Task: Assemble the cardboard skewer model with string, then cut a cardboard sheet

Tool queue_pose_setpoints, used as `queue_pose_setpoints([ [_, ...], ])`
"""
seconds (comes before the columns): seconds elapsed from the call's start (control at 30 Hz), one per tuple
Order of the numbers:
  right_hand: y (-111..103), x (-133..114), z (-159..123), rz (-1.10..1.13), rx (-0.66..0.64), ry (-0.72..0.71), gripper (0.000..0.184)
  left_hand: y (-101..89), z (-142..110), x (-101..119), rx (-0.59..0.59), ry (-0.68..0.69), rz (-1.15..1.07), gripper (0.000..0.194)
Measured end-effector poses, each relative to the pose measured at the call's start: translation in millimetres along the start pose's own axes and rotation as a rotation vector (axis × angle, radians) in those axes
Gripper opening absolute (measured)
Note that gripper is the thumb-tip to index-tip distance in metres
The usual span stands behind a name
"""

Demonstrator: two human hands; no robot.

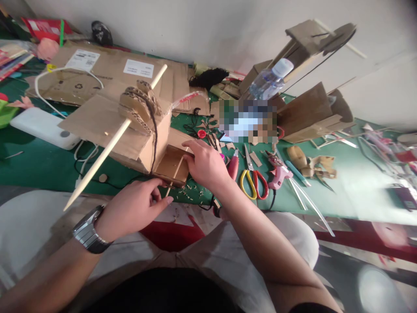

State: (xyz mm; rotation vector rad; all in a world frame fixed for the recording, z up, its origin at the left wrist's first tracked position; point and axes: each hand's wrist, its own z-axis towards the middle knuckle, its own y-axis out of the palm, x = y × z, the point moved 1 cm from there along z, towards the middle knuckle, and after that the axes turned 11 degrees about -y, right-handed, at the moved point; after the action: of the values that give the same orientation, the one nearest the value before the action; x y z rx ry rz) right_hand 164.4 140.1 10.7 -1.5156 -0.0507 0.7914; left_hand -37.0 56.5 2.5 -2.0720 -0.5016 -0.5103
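Observation:
A thin wooden stick (179,164) runs across the small open cardboard tray (166,161) at the front of a cardboard box model (145,150). My left hand (137,204), with a metal watch at the wrist, pinches the near end of the stick just outside the tray wall. At the far side, the fingers of my right hand (208,165) close around the stick's other end. On top of the box, a thick pointed wooden rod (107,154) passes through a corrugated cardboard wheel (135,106). A black cord (155,134) hangs from that wheel towards the tray.
Right of my hands lie scissors (249,174), a red-handled cutter (233,165) and a pink glue gun (280,174). Behind them stand a plastic bottle (265,84) and another cardboard model (306,113). A white power bank (45,128) lies left. Cardboard scraps litter the green table.

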Motion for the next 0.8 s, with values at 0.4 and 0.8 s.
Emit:
queue_pose_setpoints([
  [0.4,2,2,0,0.013,0.013,0.006,0.034,-4.1,-12,-3,0.109,0.229,0.052,0.053],
  [0.8,4,0,-1,-0.028,0.004,-0.002,0.038,-1.5,-7,3,0.052,0.255,0.024,0.051],
])
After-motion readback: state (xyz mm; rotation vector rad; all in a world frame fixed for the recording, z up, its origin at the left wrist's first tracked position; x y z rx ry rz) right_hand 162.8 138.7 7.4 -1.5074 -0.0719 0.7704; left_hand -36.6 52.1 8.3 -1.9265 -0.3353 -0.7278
